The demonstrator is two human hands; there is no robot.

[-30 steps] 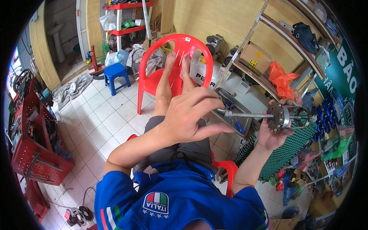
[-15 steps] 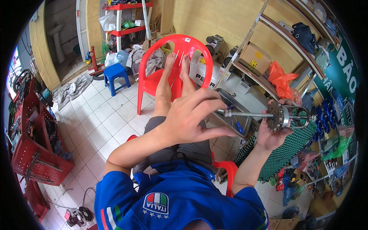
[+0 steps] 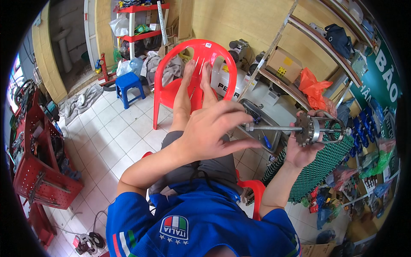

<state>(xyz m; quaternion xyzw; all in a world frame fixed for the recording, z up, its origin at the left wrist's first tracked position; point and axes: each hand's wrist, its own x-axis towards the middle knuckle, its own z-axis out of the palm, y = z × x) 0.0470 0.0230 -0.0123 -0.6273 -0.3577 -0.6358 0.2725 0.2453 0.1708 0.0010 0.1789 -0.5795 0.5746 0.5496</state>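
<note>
My right hand (image 3: 302,150) grips a metal assembly: a dark toothed disc (image 3: 303,129) beside a bright ring, with a wire-like metal cage on its far right side. A long threaded rod (image 3: 278,128) runs through it, roughly level, pointing left. Nuts (image 3: 249,127) sit at the rod's left end. My left hand (image 3: 209,130) curves around that end, thumb and fingers apart, seemingly holding nothing. Whether a fingertip touches the nuts I cannot make out.
My bare feet rest on a red plastic chair (image 3: 160,88) ahead. Beyond the rod lies a metal tray (image 3: 274,145) with a blue-handled screwdriver (image 3: 267,141). A green textured mat (image 3: 314,175) hangs at right. A blue stool (image 3: 128,81) and a red tool cart (image 3: 51,184) stand left.
The rod and toothed disc have shifted slightly left, bringing the nuts nearer my left palm. My left hand keeps nearly the same place, thumb and fingers still apart.
</note>
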